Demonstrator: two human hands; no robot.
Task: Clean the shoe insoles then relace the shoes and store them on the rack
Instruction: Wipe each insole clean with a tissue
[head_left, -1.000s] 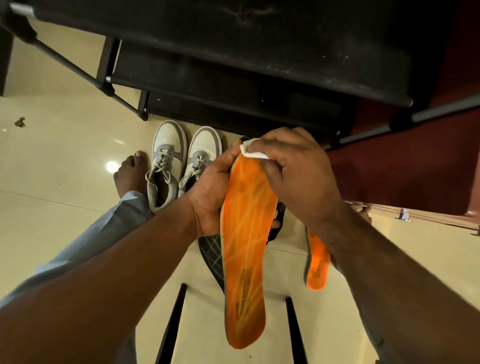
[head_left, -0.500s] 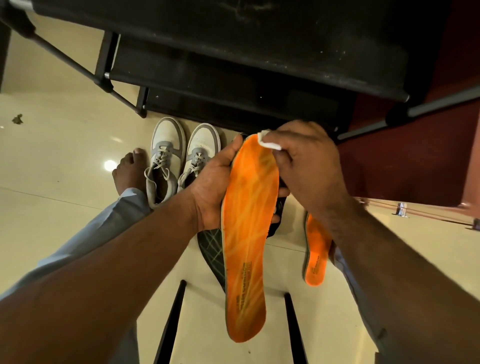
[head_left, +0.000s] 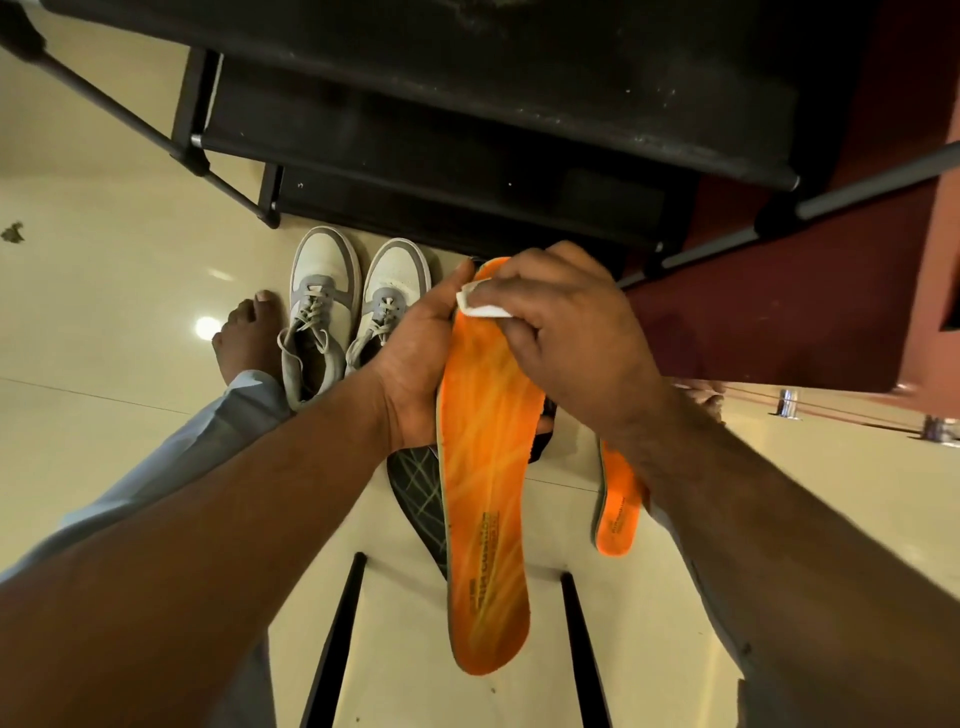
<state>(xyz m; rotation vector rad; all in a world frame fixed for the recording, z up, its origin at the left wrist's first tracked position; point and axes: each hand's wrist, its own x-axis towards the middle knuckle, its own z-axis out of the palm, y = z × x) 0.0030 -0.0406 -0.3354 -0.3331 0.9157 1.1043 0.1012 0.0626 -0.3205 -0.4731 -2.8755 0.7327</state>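
Wiping was under way in the head view: left hand (head_left: 415, 364) gripped the orange insole (head_left: 488, 467) by its edge near the toe, right hand (head_left: 566, 332) pinched a white wipe (head_left: 480, 306) against the toe end, around 12 o'clock of the insole. Heel end hung free toward 6 o'clock.

Risks, my read: only the toe was supported, so a hard stroke toward the heel could have flexed or twisted the insole out of the left hand's grip. The wipe was small and mostly under the fingers; it could have bunched or slipped out.

Second insole (head_left: 618, 509) lay on the floor at 4 o'clock, partly behind the right forearm. White-grey sneakers (head_left: 358, 312) stood laced at 10 o'clock, just in front of the black rack (head_left: 467, 130).

Hidden: dark shoe (head_left: 421, 499) under the held insole, mostly covered, laces not visible. Left fingers behind the insole, not seen. Printing at the heel unreadable. Rack's upper tiers cut off at the frame top.
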